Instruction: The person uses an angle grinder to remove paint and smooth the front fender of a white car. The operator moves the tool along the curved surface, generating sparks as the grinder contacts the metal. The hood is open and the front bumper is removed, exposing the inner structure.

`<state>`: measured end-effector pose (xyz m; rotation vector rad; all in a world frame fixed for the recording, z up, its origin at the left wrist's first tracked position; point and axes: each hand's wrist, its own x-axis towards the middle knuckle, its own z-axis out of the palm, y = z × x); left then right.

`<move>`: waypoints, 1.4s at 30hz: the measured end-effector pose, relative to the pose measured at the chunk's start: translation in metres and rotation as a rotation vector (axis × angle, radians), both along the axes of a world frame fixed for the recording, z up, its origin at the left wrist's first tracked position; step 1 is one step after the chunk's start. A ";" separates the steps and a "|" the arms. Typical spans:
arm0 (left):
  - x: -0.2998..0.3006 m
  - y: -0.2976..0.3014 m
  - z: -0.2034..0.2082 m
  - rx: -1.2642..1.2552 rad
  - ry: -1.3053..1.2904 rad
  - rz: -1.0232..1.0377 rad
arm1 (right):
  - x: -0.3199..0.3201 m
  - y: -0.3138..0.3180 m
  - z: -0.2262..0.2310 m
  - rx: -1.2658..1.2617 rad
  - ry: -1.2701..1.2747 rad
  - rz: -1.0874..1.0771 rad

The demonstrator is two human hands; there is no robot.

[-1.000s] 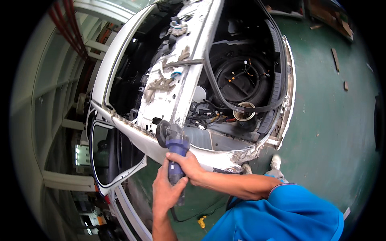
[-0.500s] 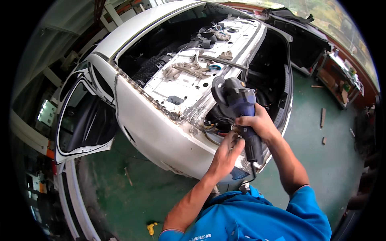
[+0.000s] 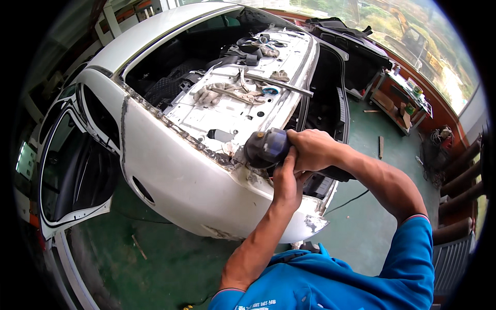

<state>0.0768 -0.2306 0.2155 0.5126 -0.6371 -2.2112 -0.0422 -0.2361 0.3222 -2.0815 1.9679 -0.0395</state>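
Both my hands are on a blue and black angle grinder point(image 3: 274, 144). Its head sits over the rear corner of a white car body point(image 3: 191, 181), by the bare, scraped seam next to the trunk opening. My right hand point(image 3: 318, 149) wraps round the grinder's body from the right. Below the head, my left hand point(image 3: 287, 181) is closed on the tool; its exact grip is partly hidden. The disc is mostly out of sight, so whether it touches the metal I cannot tell. On the white rear shelf point(image 3: 235, 121) lie locking clamp pliers point(image 3: 240, 94), work gloves point(image 3: 205, 97) and a blue-rimmed ring point(image 3: 270, 90).
A metal bar point(image 3: 279, 84) crosses the shelf toward the trunk. The car's side door point(image 3: 77, 165) stands open at left. The grinder's black cord point(image 3: 351, 200) trails over the green floor at right, near a wood strip point(image 3: 381, 147) and a cluttered work table point(image 3: 400, 85).
The grinder has turned from upright to nearly level, its head lowered leftward to the seam. My right elbow has swung out, and my left hand has closed on the tool. The view has shifted right.
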 end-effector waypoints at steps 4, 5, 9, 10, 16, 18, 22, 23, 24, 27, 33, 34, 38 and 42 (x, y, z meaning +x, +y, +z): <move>0.010 -0.009 0.005 0.020 0.056 0.015 | 0.016 -0.014 0.010 0.045 0.054 0.011; 0.010 -0.012 0.009 0.038 0.054 0.006 | 0.018 -0.017 0.014 0.046 0.078 0.011; -0.011 -0.027 0.006 0.041 0.152 -0.051 | 0.010 -0.024 0.026 0.071 0.162 -0.091; -0.012 -0.030 0.004 0.049 0.167 -0.079 | 0.013 -0.025 0.027 0.062 0.178 -0.111; -0.003 -0.021 0.004 -0.014 0.230 -0.029 | 0.020 -0.022 0.024 0.049 0.197 -0.032; -0.011 -0.031 0.005 0.023 0.253 -0.066 | 0.021 -0.027 0.035 0.084 0.226 -0.096; -0.018 -0.036 0.012 0.072 0.277 -0.116 | 0.013 -0.031 0.040 0.101 0.235 -0.145; -0.016 -0.033 0.016 0.088 0.269 -0.111 | 0.013 -0.030 0.038 0.100 0.202 -0.132; -0.014 -0.031 0.020 0.092 0.213 -0.107 | 0.014 -0.029 0.035 0.098 0.170 -0.119; -0.007 -0.033 0.021 0.090 0.111 -0.092 | 0.015 -0.034 0.037 0.117 0.157 -0.150; 0.012 -0.023 0.030 0.129 0.039 -0.109 | 0.022 -0.030 0.030 0.124 0.129 -0.122; 0.017 -0.018 0.033 0.139 0.024 -0.071 | 0.019 -0.028 0.022 0.118 0.071 -0.082; 0.015 -0.037 0.026 0.101 0.003 -0.207 | 0.019 -0.033 0.029 0.157 0.006 -0.133; 0.024 -0.027 0.027 0.107 0.050 -0.135 | 0.027 -0.028 0.024 0.145 0.046 -0.100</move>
